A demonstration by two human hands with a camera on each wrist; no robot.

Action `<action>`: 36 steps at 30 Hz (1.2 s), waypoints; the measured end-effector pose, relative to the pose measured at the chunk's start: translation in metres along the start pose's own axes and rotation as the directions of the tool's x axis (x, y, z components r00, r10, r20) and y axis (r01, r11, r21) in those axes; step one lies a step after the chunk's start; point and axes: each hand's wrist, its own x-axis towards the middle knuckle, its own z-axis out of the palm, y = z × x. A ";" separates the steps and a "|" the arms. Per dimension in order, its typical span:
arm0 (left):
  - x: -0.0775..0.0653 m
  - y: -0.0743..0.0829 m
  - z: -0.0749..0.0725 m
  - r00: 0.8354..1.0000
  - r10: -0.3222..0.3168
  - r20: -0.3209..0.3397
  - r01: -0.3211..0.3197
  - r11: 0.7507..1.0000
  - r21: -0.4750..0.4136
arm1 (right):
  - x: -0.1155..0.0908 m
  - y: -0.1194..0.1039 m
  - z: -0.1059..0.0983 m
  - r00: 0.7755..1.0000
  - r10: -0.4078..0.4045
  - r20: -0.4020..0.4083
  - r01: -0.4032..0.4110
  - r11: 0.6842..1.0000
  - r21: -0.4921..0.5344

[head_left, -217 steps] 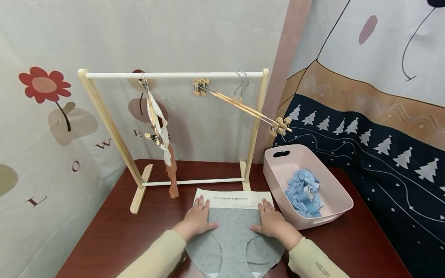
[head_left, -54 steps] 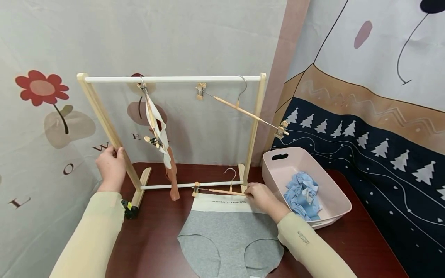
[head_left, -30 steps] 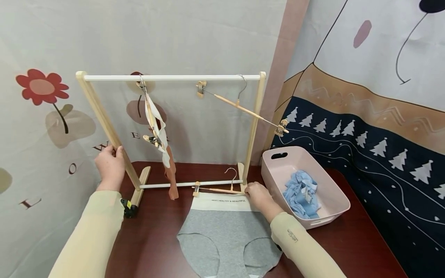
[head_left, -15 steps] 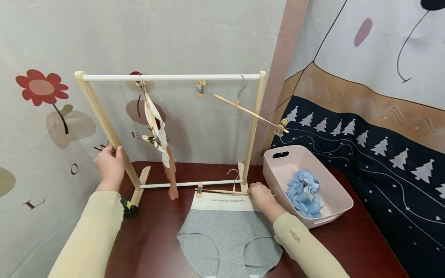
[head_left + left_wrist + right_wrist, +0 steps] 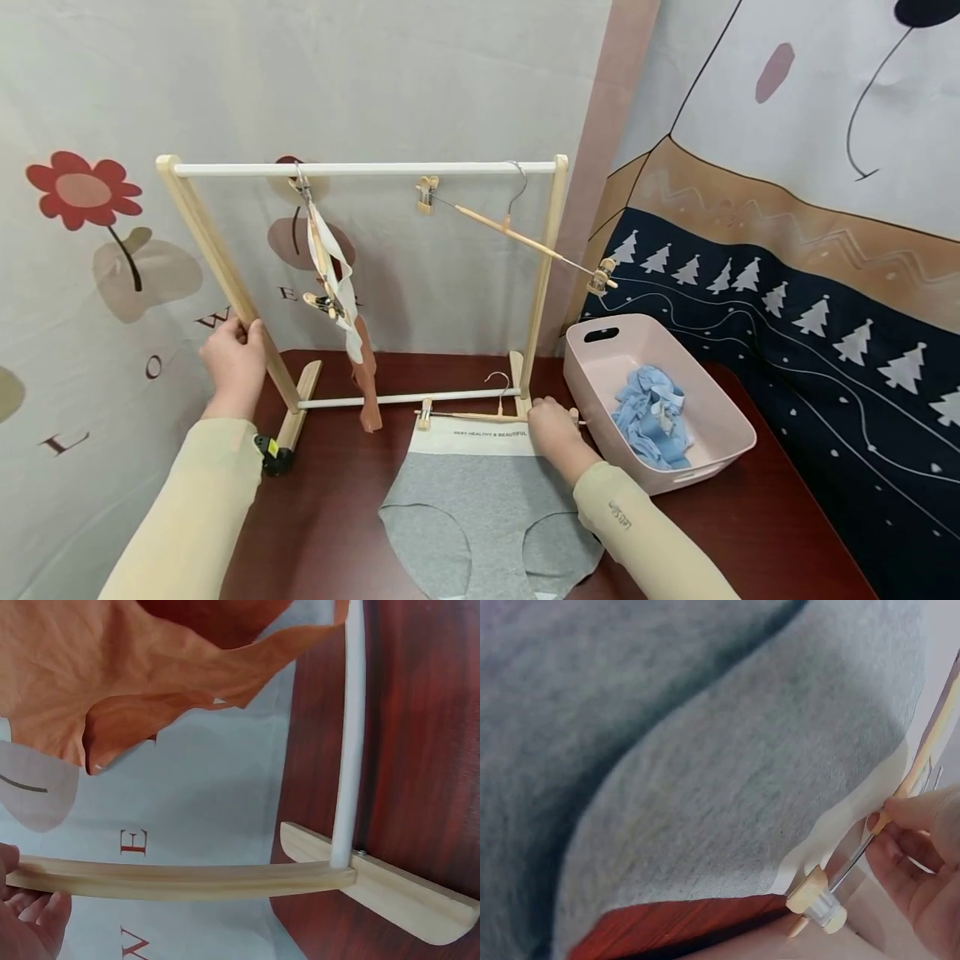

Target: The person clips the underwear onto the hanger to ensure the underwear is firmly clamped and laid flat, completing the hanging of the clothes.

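Note:
In the head view my left hand (image 5: 234,367) grips the left upright of a wooden rack (image 5: 213,250); the left wrist view shows fingers and thumb around that post. My right hand (image 5: 555,433) pinches the bar of a wooden clip hanger (image 5: 480,416) near its right end. This hanger lies along the white waistband of grey underpants (image 5: 487,500), spread on the table with the printed band away from me. Its left clip (image 5: 425,415) sits at the band's left corner. In the right wrist view the other clip (image 5: 810,892) is by the band's edge; whether it bites cloth I cannot tell.
A second clip hanger (image 5: 506,229) hangs bare at the rail's right. Toward the left, a white and brown garment (image 5: 341,283) hangs clipped. A pink basket (image 5: 720,417) holding crumpled blue cloth (image 5: 652,417) stands right of the rack on the dark red table (image 5: 315,533).
Earlier both hands lay flat on the underpants and two hangers hung at right. One has come down to the waistband, and my left hand has moved to the rack. Lately, only slight hanger shifts.

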 end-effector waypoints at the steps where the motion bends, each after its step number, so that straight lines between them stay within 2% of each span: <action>1: -0.002 -0.001 0.000 1.000 0.003 -0.010 -0.003 1.000 -0.026 | -0.011 -0.006 -0.025 1.000 0.006 0.014 -0.006 1.000 0.015; 3: -0.008 -0.004 0.002 1.000 -0.003 -0.029 0.001 0.997 -0.078 | -0.029 -0.014 -0.065 1.000 0.001 -0.012 -0.001 0.999 0.032; 4: -0.011 -0.006 0.003 0.999 -0.003 -0.051 -0.003 0.994 -0.107 | -0.035 -0.016 -0.078 1.000 0.001 -0.006 -0.001 1.000 0.023; 7: -0.026 -0.013 0.009 0.992 0.002 -0.122 -0.024 0.984 -0.176 | -0.036 -0.017 -0.083 1.000 0.010 0.016 -0.010 1.000 -0.002; 9: -0.039 -0.021 0.014 0.990 0.013 -0.139 -0.037 0.984 -0.175 | -0.032 -0.015 -0.072 1.000 0.014 0.012 -0.014 1.000 -0.009; 10: -0.046 -0.024 0.016 0.991 0.023 -0.129 -0.045 0.984 -0.170 | -0.030 -0.014 -0.066 1.000 0.016 0.013 -0.016 1.000 -0.012; 12: -0.061 -0.033 0.019 0.998 0.035 -0.054 -0.041 0.991 -0.127 | -0.027 -0.013 -0.061 0.999 0.024 0.021 -0.024 1.000 -0.010; 14: -0.076 -0.041 0.022 0.995 0.034 0.090 -0.030 0.998 -0.050 | -0.027 -0.013 -0.060 0.999 0.029 0.021 -0.029 1.000 -0.007; 16: -0.092 -0.047 0.024 0.967 0.032 0.254 -0.041 0.999 0.030 | -0.027 -0.012 -0.059 0.999 0.029 0.022 -0.029 1.000 -0.002; 17: -0.099 -0.049 0.026 0.942 0.030 0.333 -0.057 0.996 0.070 | -0.028 -0.012 -0.059 0.999 0.028 0.021 -0.028 1.000 0.006; 19: -0.114 -0.051 0.029 0.877 0.029 0.480 -0.100 0.987 0.123 | -0.028 -0.012 -0.060 0.999 0.032 0.029 -0.033 0.999 0.013; 22: -0.133 -0.048 0.037 0.781 0.034 0.623 -0.162 0.975 0.150 | -0.027 -0.013 -0.063 0.998 0.055 0.040 -0.056 0.998 0.020; 24: -0.143 -0.043 0.045 0.736 0.026 0.676 -0.168 0.975 0.145 | -0.025 -0.015 -0.065 0.998 0.055 0.019 -0.055 0.998 0.028; 25: -0.147 -0.040 0.049 0.722 0.022 0.691 -0.165 0.976 0.142 | -0.024 -0.017 -0.066 0.999 0.050 -0.002 -0.050 0.998 0.042; 28: -0.156 -0.030 0.063 0.701 0.003 0.713 -0.138 0.982 0.132 | -0.019 -0.026 -0.069 0.995 0.026 -0.097 -0.014 0.992 0.122; 33: -0.163 -0.018 0.091 0.697 -0.018 0.716 -0.097 0.988 0.120 | -0.013 -0.047 -0.076 0.990 0.035 -0.136 0.001 0.966 0.257; 36: -0.164 -0.016 0.106 0.701 -0.065 0.710 -0.029 0.992 0.120 | -0.007 -0.060 -0.077 0.990 0.040 -0.135 0.004 0.950 0.311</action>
